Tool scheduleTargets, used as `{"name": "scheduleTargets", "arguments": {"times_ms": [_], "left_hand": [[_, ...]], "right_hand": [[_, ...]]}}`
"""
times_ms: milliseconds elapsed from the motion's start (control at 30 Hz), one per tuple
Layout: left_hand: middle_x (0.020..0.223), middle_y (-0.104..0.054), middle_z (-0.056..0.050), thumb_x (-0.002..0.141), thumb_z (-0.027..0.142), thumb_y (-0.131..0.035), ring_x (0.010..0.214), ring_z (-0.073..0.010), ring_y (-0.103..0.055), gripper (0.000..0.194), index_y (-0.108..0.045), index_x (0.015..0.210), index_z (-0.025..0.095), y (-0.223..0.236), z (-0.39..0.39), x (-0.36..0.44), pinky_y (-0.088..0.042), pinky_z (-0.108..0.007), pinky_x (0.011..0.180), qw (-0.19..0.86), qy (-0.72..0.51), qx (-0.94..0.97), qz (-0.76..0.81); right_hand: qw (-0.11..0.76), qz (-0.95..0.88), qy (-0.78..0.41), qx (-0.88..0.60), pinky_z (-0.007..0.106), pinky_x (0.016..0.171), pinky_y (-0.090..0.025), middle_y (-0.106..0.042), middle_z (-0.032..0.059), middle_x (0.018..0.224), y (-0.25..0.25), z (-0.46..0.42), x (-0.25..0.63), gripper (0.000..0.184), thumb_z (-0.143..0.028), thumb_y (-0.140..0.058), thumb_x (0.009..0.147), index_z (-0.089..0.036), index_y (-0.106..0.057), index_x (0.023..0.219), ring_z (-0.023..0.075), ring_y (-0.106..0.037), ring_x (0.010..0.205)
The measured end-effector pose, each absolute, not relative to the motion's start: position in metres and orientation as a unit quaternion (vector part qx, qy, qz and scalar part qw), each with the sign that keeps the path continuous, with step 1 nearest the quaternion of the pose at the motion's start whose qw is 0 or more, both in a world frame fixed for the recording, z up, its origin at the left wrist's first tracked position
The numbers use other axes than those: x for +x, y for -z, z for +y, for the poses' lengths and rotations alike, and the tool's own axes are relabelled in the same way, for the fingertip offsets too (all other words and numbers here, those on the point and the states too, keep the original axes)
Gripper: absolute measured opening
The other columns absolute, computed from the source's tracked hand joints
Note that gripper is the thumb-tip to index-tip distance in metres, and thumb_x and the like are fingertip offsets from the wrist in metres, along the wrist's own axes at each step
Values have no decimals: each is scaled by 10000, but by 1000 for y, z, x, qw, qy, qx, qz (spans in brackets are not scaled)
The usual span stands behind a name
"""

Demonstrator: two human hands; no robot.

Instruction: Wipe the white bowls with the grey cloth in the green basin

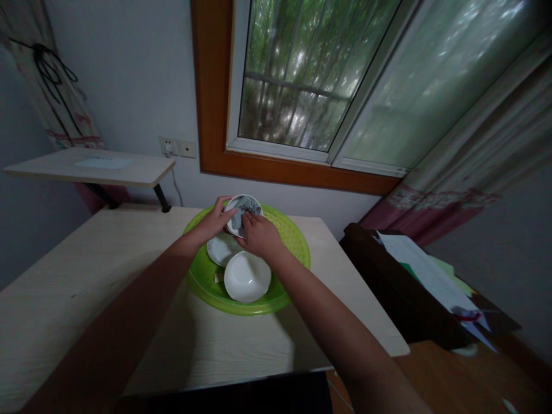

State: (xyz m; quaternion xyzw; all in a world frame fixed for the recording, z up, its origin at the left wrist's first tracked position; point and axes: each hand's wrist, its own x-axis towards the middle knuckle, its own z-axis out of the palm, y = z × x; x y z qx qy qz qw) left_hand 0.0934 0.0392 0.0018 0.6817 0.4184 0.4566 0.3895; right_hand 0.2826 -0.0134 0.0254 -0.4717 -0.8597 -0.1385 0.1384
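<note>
My left hand grips the rim of a small white bowl, which is tilted toward me above the far side of a green basin. Inside that bowl my right hand presses a grey cloth with its fingers. In the basin below sit a white bowl at the front and a white dish behind it, partly covered by the held bowl. A small pale piece lies left of the front bowl; its kind cannot be made out.
The basin stands on a pale wooden table. A raised shelf with a sheet of paper is at the left. Behind are a window and wall sockets. Papers lie on dark furniture to the right.
</note>
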Motion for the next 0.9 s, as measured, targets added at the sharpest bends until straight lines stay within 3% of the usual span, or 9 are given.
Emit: {"name": "scheduleTargets", "arguments": {"times_ms": [67, 167, 300, 467, 667, 900], "left_hand": [[982, -641, -36, 920, 555, -530, 702, -162, -624, 583, -395, 1407, 264, -2, 40, 93, -496, -264, 584, 383, -457, 682, 424], [1038, -646, -55, 931, 561, -502, 747, -164, -617, 579, -413, 1400, 234, -5, 38, 92, -513, -283, 650, 362, -478, 679, 424], [1150, -634, -83, 938, 578, -475, 871, -183, -616, 588, -424, 1398, 215, -7, 35, 92, -526, -309, 749, 338, -485, 688, 422], [1105, -638, -66, 943, 578, -470, 835, -168, -610, 582, -387, 1412, 243, -9, 31, 90, -519, -277, 700, 361, -471, 689, 415], [1031, -625, -65, 933, 569, -509, 773, -165, -616, 565, -403, 1376, 235, -15, 25, 93, -500, -256, 613, 384, -461, 683, 417], [1012, -640, -52, 908, 586, -550, 732, -172, -641, 563, -426, 1364, 279, -10, 28, 94, -514, -269, 581, 400, -458, 682, 407]], "right_hand": [[110, -858, 138, -483, 422, 1003, -486, -713, 224, 1204, -30, -15, 281, 487, -463, -605, 939, -64, -683, 1208, 319, -671, 1117], [79, -869, 144, -467, 404, 898, -496, -749, 171, 997, -37, -18, 280, 357, -442, -591, 959, -123, -742, 1015, 295, -691, 966], [85, -896, 155, -408, 361, 855, -480, -724, 134, 1056, -41, -19, 281, 240, -344, -607, 969, -151, -717, 1057, 269, -658, 1007], [92, -917, 143, -362, 349, 879, -473, -690, 121, 1118, -35, -14, 285, 211, -277, -580, 998, -158, -676, 1143, 236, -630, 1029], [135, -930, 115, -323, 385, 1015, -471, -640, 135, 1272, -28, -8, 289, 326, -252, -575, 984, -151, -610, 1292, 249, -597, 1156], [157, -918, 106, -349, 480, 1214, -314, -488, 210, 1524, -22, -4, 290, 637, -314, -657, 898, -103, -476, 1471, 302, -448, 1419]]}}
